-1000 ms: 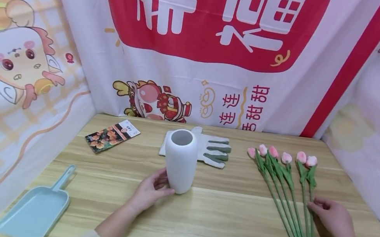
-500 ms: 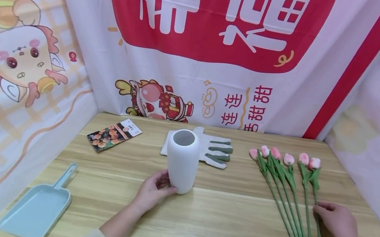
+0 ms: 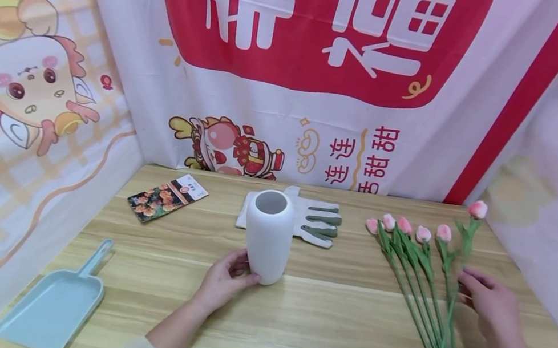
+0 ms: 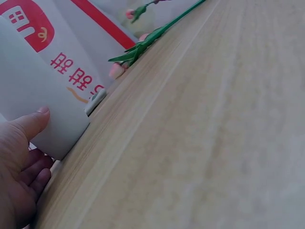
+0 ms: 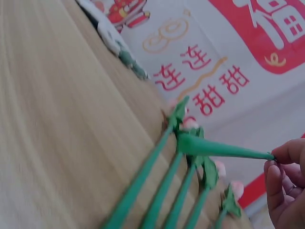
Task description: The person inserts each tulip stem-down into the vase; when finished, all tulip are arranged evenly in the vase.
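Observation:
A white vase (image 3: 268, 242) stands upright on the wooden table. My left hand (image 3: 226, 280) grips its lower left side, thumb (image 4: 35, 123) in front and fingers curled low beside the base. On the right, my right hand (image 3: 491, 307) pinches the green stem (image 5: 224, 149) of one pink tulip (image 3: 477, 210) between thumb and fingertips. That bloom is raised above the others, and its stem points toward the camera in the right wrist view. Several more pink tulips (image 3: 404, 225) lie side by side just left of this hand, stems toward the near edge.
Behind the vase lies a pair of white and green gloves (image 3: 317, 218), partly hidden by it. A flower-picture packet (image 3: 167, 198) is at the back left. A light blue dustpan (image 3: 54, 303) lies at the front left. Printed cloth (image 3: 290, 72) hangs around the table.
The right hand has slid one tulip rightward away from the bunch, then lifted its bloom up off the table. The left hand and the vase have stayed in place.

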### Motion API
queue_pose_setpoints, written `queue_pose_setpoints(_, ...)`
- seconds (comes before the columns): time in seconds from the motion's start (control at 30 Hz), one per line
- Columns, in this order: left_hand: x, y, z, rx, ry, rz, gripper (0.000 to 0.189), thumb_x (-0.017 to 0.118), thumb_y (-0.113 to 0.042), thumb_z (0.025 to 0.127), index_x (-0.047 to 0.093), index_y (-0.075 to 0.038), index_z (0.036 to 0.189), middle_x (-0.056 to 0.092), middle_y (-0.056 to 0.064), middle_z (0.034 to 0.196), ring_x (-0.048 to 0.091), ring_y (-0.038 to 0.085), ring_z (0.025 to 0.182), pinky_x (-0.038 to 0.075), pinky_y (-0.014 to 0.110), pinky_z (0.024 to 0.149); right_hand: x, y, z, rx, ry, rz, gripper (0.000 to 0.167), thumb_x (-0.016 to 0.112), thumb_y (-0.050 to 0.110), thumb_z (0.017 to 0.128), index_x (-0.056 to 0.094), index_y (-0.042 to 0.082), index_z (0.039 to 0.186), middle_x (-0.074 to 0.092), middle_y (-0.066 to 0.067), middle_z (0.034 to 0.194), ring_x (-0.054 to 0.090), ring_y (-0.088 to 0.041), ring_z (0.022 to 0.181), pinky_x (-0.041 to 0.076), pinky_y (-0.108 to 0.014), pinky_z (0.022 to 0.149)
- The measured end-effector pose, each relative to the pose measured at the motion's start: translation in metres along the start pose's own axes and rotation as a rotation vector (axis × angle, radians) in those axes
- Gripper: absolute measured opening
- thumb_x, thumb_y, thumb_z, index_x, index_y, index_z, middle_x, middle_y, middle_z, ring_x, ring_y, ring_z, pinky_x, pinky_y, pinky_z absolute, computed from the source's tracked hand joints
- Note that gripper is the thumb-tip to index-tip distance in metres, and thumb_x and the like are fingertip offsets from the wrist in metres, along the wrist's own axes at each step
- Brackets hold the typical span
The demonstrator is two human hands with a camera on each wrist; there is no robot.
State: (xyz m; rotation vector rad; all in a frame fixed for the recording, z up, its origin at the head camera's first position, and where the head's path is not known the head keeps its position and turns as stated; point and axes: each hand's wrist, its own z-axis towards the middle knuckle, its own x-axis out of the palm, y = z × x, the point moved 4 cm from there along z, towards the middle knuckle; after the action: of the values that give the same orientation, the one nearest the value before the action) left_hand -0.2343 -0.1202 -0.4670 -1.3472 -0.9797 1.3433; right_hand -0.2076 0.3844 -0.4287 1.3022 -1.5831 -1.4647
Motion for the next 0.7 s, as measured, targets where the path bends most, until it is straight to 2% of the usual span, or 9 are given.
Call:
queue_pose_setpoints(0.13,-0.001,0.001,0.000,-0.003,-0.001,0.000,0.056,0.082,-0.012,0.077,0.060,-0.002,0.127,0.068,0.016,0.118,0.064,0.028,0.111,0.051,0.044,0.099,0.022,0.016,-0.004,-0.017,0.028,0.165,0.012,0.073,0.025,0.089,0.067,0.033,0.083,0.067,0.016,0.075,0.065,-0.002,0.069,0.057,-0.018,0.061)
queue_pose_setpoints(0.27,0.000,0.000,0.000,-0.001,0.000,0.000,0.056,0.082,-0.011,0.078,0.060,-0.001,0.127,0.068,0.016,0.118,0.064,0.028,0.111,0.052,0.044,0.099,0.044,0.030,-0.006,-0.029,0.046,0.270,0.012,0.070,0.018,0.091,0.066,0.029,0.087,0.067,0.012,0.076,0.065,-0.003,0.068,0.057,-0.017,0.060)
queue_pose_setpoints(0.53,-0.001,-0.001,-0.001,0.008,-0.002,0.006,0.055,0.082,-0.011,0.078,0.060,-0.002,0.128,0.068,0.016,0.119,0.064,0.028,0.111,0.052,0.045,0.098,0.083,0.053,-0.009,-0.026,-0.008,0.403,0.009,0.071,0.014,0.090,0.065,0.021,0.092,0.066,0.013,0.076,0.064,-0.003,0.065,0.054,-0.016,0.056)
queue_pose_setpoints(0.7,-0.001,-0.001,0.000,0.010,0.000,0.003,0.055,0.082,-0.011,0.078,0.060,-0.003,0.128,0.069,0.015,0.119,0.064,0.027,0.111,0.052,0.044,0.098,0.108,0.068,-0.011,-0.071,0.015,0.485,0.018,0.068,0.011,0.092,0.053,0.013,0.101,0.068,0.011,0.072,0.065,-0.003,0.060,0.054,-0.015,0.054)
